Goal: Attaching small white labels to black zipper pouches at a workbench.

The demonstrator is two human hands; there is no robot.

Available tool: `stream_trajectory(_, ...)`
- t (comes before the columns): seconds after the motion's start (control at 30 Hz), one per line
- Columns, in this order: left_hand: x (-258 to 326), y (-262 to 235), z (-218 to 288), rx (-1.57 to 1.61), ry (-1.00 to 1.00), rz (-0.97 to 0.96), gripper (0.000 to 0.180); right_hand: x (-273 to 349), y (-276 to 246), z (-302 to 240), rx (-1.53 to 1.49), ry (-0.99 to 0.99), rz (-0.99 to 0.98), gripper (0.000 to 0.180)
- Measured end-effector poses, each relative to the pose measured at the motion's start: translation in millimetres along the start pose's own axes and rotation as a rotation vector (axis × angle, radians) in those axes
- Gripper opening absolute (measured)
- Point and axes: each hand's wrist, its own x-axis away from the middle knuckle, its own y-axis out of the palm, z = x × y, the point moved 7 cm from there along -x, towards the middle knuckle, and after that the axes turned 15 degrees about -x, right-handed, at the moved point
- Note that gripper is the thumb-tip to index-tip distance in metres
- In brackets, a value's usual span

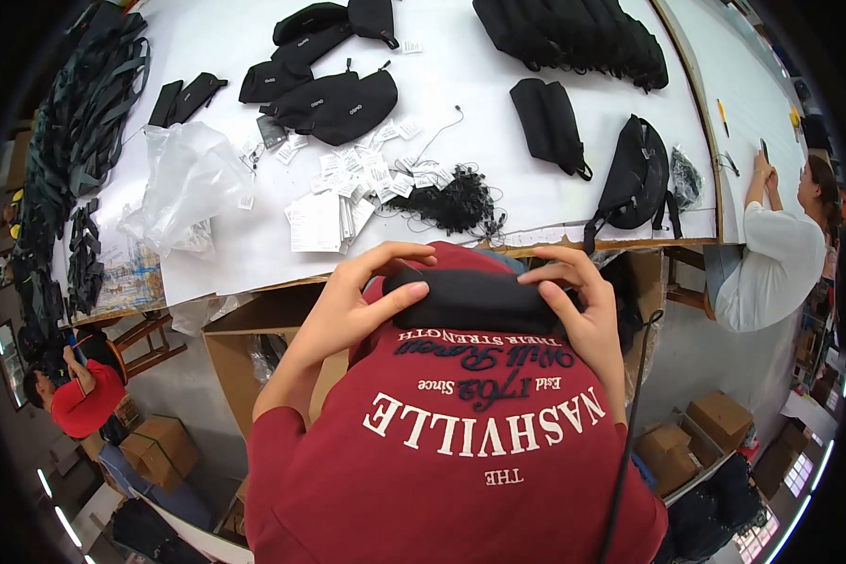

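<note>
A black fabric pouch (479, 301), soft and oblong, lies crosswise close against my body, just below the table's near edge. My left hand (378, 287) grips its left end, thumb pressed on top and fingers over the far side. At its right end my right hand (578, 291) holds on with thumb and fingers bent around the cloth. The pouch's underside is hidden. Beyond my hands, a heap of black cords (456, 200) lies beside scattered white tags (352, 174) and a stack of white cards (320, 224).
Black waist bags (334, 105) lie at the back; a long row (573, 42) is at the far right. Nearer right are a flat pouch (548, 122) and a bag with straps (634, 179). Clear plastic (193, 183) and dark straps (89, 122) lie left. Two people sit nearby.
</note>
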Motion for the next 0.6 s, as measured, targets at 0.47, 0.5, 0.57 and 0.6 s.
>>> stream_trajectory(0.47, 13, -3, 15, -0.416, 0.290, 0.256, 0.011, -3, 15, -26, 0.603, -0.487, -0.221, 0.012)
stream_trajectory(0.5, 14, -4, 15, -0.413, 0.286, 0.259, 0.011, -2, 14, -25, 0.604, -0.484, -0.226, 0.012)
stream_trajectory(0.57, 12, -3, 14, -0.439, 0.282, 0.211, 0.013, -7, 13, -19, 0.554, -0.384, -0.273, 0.011)
stream_trajectory(0.6, 11, -4, 13, -0.440, 0.283, 0.222, 0.013, -10, 12, -18, 0.557, -0.391, -0.281, 0.011)
